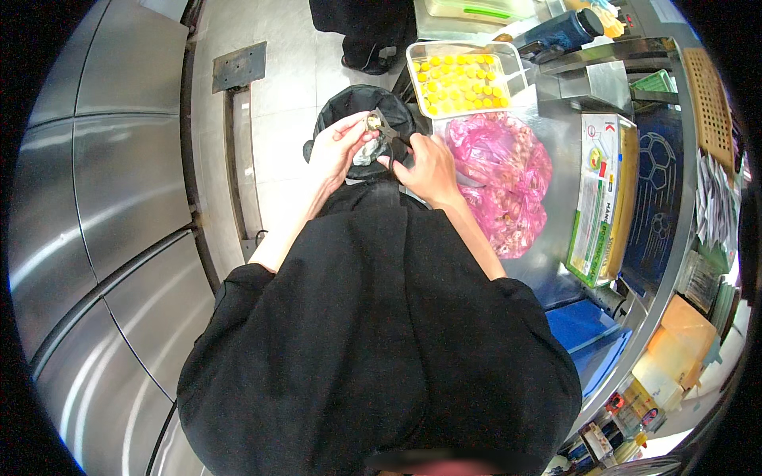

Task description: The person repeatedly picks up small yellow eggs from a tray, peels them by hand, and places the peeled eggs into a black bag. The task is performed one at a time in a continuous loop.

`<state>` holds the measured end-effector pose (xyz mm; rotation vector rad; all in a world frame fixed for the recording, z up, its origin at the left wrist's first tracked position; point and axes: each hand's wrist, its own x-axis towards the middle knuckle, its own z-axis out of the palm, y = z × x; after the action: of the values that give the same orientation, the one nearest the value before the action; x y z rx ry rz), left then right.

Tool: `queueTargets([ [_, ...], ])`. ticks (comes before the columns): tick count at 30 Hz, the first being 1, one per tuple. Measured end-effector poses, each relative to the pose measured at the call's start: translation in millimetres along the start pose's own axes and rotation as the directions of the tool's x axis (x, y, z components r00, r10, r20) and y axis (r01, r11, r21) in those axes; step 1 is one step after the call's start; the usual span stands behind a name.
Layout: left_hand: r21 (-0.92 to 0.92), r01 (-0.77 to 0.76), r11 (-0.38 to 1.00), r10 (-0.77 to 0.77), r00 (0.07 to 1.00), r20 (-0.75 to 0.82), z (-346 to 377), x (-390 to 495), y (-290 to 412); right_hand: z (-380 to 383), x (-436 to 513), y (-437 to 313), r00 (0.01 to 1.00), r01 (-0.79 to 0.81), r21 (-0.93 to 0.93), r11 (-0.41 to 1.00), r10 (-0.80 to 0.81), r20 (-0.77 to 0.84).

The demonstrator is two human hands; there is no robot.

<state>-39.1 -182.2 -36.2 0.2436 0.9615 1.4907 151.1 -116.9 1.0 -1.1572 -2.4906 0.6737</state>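
Observation:
My left hand (342, 146) pinches a small egg (373, 122), about the size of a quail's, with something pale yellow showing in its opened top. A pair of scissors (388, 132) with dark handles is in my right hand (430, 163), and its blades reach to the egg. Both hands are above a bin lined with a black bag (357, 98), where a whitish crumpled thing (368, 153) shows below the egg. To the right, a clear plastic container (519, 74) holds many round yolks (455, 83). Beside my right hand lies a pink plastic bag (500, 172) full of small speckled things, not clearly seen.
The bags rest on a steel counter (550, 208). Along its back stand a glove-type carton (601, 196), a blue box (586, 339) and a dark bottle (559, 33). Steel cabinet doors (131, 172) line the left. Another person in dark clothing (363, 21) stands ahead.

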Motion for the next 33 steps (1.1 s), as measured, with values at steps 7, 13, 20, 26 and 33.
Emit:
queueTargets([
  [7,0.044,0.013,0.999,-0.016,0.998,0.06,3,5,6,-9,1,-1,0.994,0.055,-0.048,0.997,-0.059,-0.087],
  [13,0.055,0.004,0.998,-0.007,0.998,0.061,7,2,11,-12,4,1,0.993,0.092,-0.09,0.992,-0.098,-0.068],
  [20,-0.049,-0.043,0.998,0.047,0.996,0.077,11,0,13,0,-2,4,0.977,0.113,-0.103,0.988,-0.129,-0.172],
  [26,-0.231,0.028,0.973,-0.01,0.997,0.08,17,2,14,-3,-6,9,0.921,0.141,-0.181,0.973,-0.196,-0.335],
  [33,-0.2,0.046,0.979,-0.006,0.981,0.196,31,39,20,12,-27,17,0.972,-0.083,0.078,0.993,0.098,-0.215],
])
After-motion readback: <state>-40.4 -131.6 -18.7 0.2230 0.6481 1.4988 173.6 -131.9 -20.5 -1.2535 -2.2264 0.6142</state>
